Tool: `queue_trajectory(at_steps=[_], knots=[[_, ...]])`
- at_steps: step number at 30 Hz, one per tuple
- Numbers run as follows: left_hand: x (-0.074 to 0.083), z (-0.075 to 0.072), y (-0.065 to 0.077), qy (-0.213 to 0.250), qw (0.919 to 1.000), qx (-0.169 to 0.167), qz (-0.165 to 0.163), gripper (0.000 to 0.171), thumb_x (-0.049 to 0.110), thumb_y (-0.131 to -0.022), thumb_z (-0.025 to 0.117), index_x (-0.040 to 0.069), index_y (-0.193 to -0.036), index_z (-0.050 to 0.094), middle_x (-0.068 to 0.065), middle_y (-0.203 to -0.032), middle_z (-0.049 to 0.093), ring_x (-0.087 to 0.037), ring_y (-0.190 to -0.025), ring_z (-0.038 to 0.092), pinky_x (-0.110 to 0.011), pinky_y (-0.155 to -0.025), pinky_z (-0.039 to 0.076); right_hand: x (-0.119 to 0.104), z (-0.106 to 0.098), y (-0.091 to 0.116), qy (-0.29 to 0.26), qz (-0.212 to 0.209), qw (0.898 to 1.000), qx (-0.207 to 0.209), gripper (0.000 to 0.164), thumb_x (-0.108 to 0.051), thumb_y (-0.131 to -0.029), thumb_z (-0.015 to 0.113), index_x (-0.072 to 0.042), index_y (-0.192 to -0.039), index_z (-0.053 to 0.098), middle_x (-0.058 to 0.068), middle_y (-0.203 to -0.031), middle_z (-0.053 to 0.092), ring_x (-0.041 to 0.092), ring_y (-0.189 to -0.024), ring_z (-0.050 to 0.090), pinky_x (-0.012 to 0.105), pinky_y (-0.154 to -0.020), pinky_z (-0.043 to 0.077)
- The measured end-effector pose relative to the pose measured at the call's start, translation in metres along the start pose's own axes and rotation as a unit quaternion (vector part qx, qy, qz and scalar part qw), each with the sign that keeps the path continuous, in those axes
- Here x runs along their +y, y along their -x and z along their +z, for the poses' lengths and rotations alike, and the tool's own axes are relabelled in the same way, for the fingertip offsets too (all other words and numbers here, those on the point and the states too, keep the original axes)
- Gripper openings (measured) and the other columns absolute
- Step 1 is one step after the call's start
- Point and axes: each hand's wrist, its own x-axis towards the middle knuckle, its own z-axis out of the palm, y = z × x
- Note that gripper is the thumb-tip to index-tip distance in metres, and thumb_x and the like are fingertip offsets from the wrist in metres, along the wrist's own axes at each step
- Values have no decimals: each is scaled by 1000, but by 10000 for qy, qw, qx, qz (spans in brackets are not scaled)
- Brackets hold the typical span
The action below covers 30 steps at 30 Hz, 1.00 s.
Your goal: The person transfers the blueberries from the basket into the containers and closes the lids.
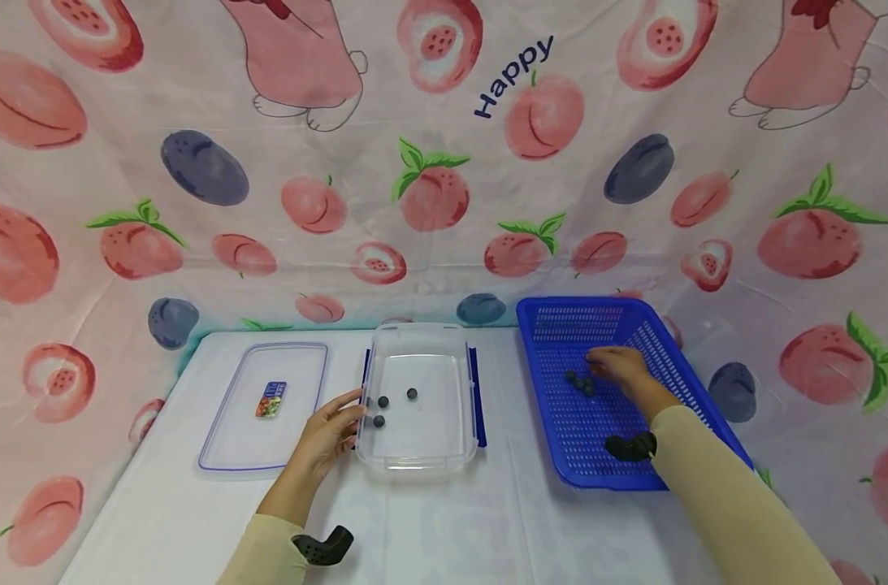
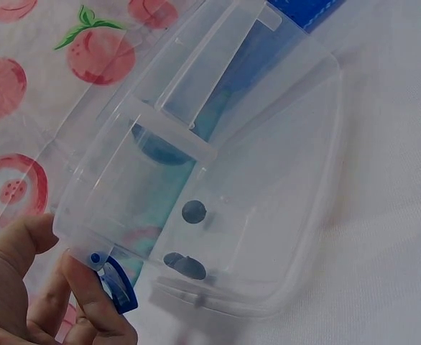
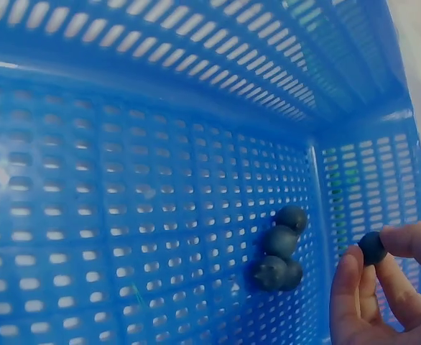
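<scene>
My left hand (image 1: 325,436) grips the left rim of a clear plastic box (image 1: 432,443), thumb and fingers at the edge beside a blue clip (image 2: 117,284). Three dark blueberries (image 2: 194,211) lie inside that box, towards its left side. Over on the right, my right hand (image 1: 622,367) is inside a blue slotted basket (image 1: 553,439). Between its thumb and fingertips it pinches a single blueberry (image 3: 373,249), held above the basket floor. Several other blueberries (image 3: 280,243) sit clustered on that floor, to the left of the hand in the right wrist view.
Left of the box lies its clear lid (image 1: 231,439), edged in blue, with a colourful label (image 1: 271,400) on it. A white cloth covers the table (image 1: 444,528). Behind it hangs a fruit-printed curtain (image 1: 370,162). A second blue clip (image 1: 477,398) hangs on the box's right side.
</scene>
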Motion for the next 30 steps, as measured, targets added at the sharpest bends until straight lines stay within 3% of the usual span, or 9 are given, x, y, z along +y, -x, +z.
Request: queue_trajectory(at_steps=[4, 9, 18, 28, 30], knots=[[-1, -1, -2, 103, 9999, -4, -15, 52, 14, -92, 68, 7, -142, 52, 9, -77, 60, -2, -65, 52, -15, -56, 48, -7, 1, 8, -102, -99, 9991, -388, 51, -13, -99, 57, 14, -140, 42, -7, -99, 63, -4, -84, 62, 26, -93, 53], [-1, -1, -2, 107, 9999, 3, -19, 53, 15, -93, 67, 9, -143, 50, 9, -78, 59, -1, -65, 52, -15, -56, 48, -11, 6, 13, 317, -455, 9952, -806, 54, -17, -100, 58, 13, -141, 42, 1, -117, 64, -5, -89, 63, 32, -100, 50], [-2, 0, -1, 12, 10000, 22, 32, 52, 14, -92, 68, 8, -141, 53, 8, -78, 60, -2, -65, 52, -15, -56, 49, -27, 24, 33, 61, -770, 9870, -1406, 55, -16, -99, 60, 16, -140, 41, -7, -108, 68, -2, -91, 66, 33, -100, 50], [-1, 0, -1, 68, 10000, -24, 13, 52, 15, -92, 69, 8, -141, 53, 9, -78, 61, -1, -64, 52, -15, -55, 48, -40, 39, 55, 338, -755, 9821, -1690, 56, -23, -98, 61, 11, -140, 46, 9, -127, 63, 2, -101, 63, 42, -108, 43], [0, 0, -1, 90, 10000, -10, -18, 53, 15, -91, 69, 8, -141, 53, 9, -78, 61, -1, -64, 52, -15, -56, 48, -40, 43, 58, 338, -781, 9813, -1727, 54, -22, -98, 61, 11, -139, 46, 17, -132, 60, 10, -107, 64, 43, -109, 42]])
